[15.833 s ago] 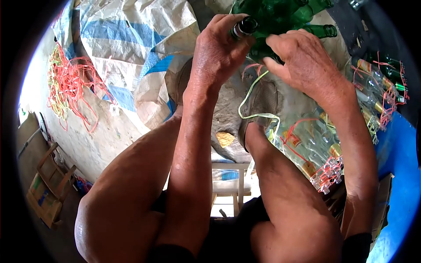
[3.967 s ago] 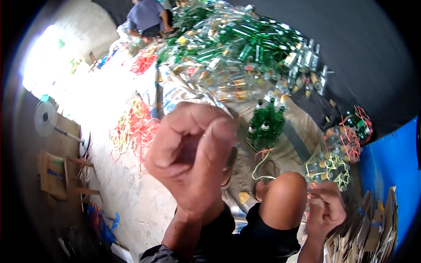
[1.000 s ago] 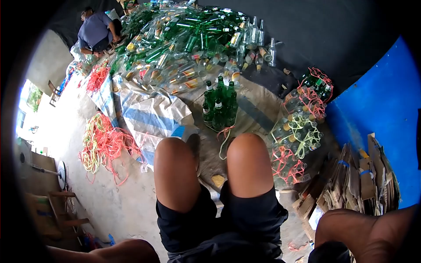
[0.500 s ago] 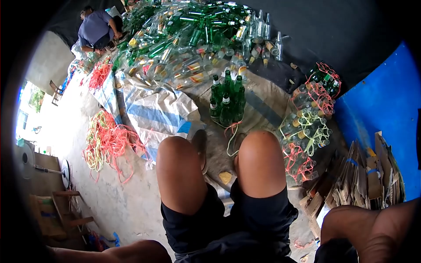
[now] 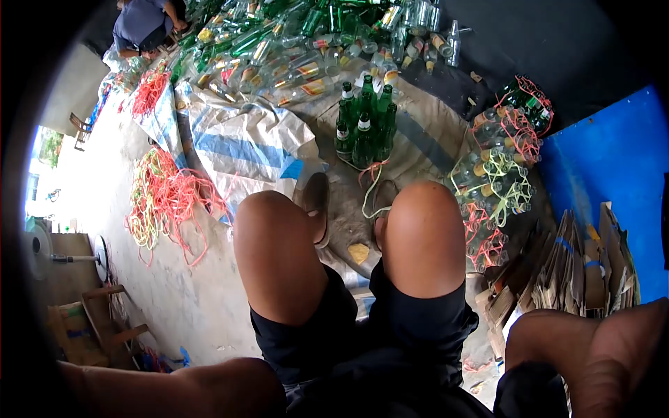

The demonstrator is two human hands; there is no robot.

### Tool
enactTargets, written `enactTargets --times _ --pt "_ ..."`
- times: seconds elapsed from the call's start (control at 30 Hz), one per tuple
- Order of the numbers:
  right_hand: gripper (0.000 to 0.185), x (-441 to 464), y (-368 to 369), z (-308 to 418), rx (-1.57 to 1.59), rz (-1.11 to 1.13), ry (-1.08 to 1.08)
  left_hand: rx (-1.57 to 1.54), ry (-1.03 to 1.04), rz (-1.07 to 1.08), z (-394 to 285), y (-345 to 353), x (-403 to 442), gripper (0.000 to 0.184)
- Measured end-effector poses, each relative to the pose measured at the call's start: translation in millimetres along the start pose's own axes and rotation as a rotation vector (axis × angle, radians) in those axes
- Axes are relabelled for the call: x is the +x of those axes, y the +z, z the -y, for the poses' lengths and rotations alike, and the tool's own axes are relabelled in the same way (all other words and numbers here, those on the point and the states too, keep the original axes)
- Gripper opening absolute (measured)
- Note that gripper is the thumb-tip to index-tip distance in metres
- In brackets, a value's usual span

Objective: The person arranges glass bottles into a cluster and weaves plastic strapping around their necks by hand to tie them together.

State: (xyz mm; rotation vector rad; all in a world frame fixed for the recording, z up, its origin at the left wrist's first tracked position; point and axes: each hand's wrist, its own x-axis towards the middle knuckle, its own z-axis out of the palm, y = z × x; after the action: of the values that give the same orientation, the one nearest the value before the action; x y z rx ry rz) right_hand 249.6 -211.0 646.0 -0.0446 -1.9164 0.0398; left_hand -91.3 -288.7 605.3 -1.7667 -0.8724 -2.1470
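Neither of my hands shows. Part of my left arm (image 5: 174, 390) lies along the lower left edge, and part of my bent right arm (image 5: 557, 345) is at the lower right. Past my knees, a cluster of upright green glass bottles (image 5: 364, 136) stands on a tarp, with a pink and pale green cord (image 5: 371, 177) trailing from its near side toward my feet. To its right lie several bundles of clear bottles (image 5: 491, 177) bound with pink and pale green cords. A bundle of green bottles (image 5: 524, 104) tied with pink cord is behind them.
A big heap of loose green and clear bottles (image 5: 300, 59) covers the far floor. Tangled cords (image 5: 167, 198) lie left of a white-and-blue tarp (image 5: 237, 150). Flattened cardboard (image 5: 571, 272) stands by a blue panel (image 5: 613, 167). Another person (image 5: 143, 28) crouches at far left.
The view has tilted down and shifted slightly, so the bottles appear higher and my knees larger. The green bottle cluster stays standing in place.
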Motion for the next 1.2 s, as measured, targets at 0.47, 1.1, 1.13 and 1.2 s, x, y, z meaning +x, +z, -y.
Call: enactTargets --times 0.47,1.1,1.13,1.2 --pt "0.016 -160 135 -153 0.128 0.023 1.185 -0.081 -0.878 -0.178 146 103 -133 0.017" --pt "0.034 -460 251 -161 0.393 0.411 1.854 0.603 -1.557 0.477 253 111 -544 0.064" --pt "0.036 -457 250 -163 0.422 0.473 1.894 0.571 -1.601 0.467 257 109 -551 0.066" --pt "0.036 -449 249 -160 0.482 0.357 1.944 0.508 -1.588 0.466 259 105 -564 0.069"
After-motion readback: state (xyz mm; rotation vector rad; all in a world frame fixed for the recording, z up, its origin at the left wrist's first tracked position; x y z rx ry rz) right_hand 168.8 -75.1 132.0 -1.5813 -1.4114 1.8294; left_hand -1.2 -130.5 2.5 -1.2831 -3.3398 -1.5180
